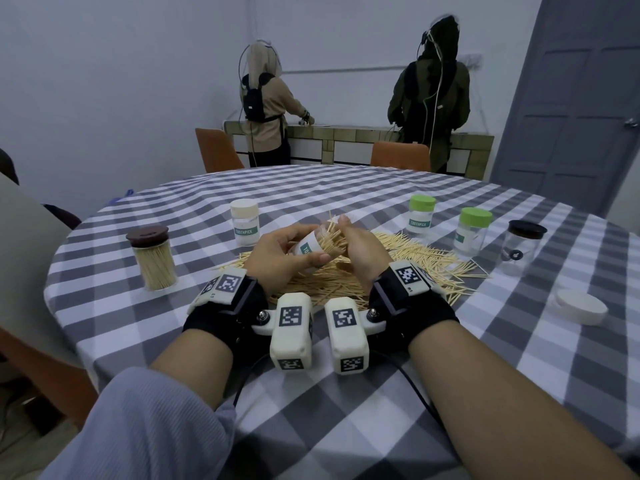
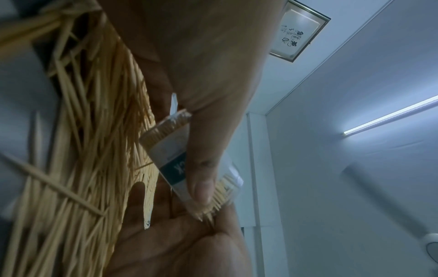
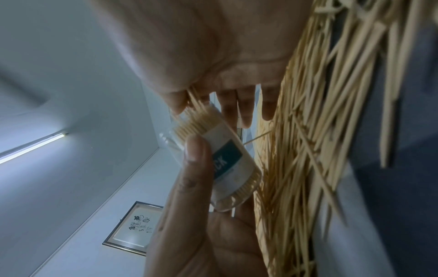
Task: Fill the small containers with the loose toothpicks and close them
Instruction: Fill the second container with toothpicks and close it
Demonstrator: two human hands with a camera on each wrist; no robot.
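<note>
Toothpicks being fed into a tilted container held over the pile

The left hand curls its fingers and thumb round the clear container, held above the worktop with its long axis tilted and its open mouth facing up and right toward the right hand. That hand's fingers are pressed against a bunch of toothpicks jutting from the mouth, so it is the nearer hand to push them in. The loose toothpicks lie in one pile just beneath. Five other containers stand around: one brown-lidded, one white-lidded, two green-lidded, one black-lidded; one white lid lies loose to the right.
</note>
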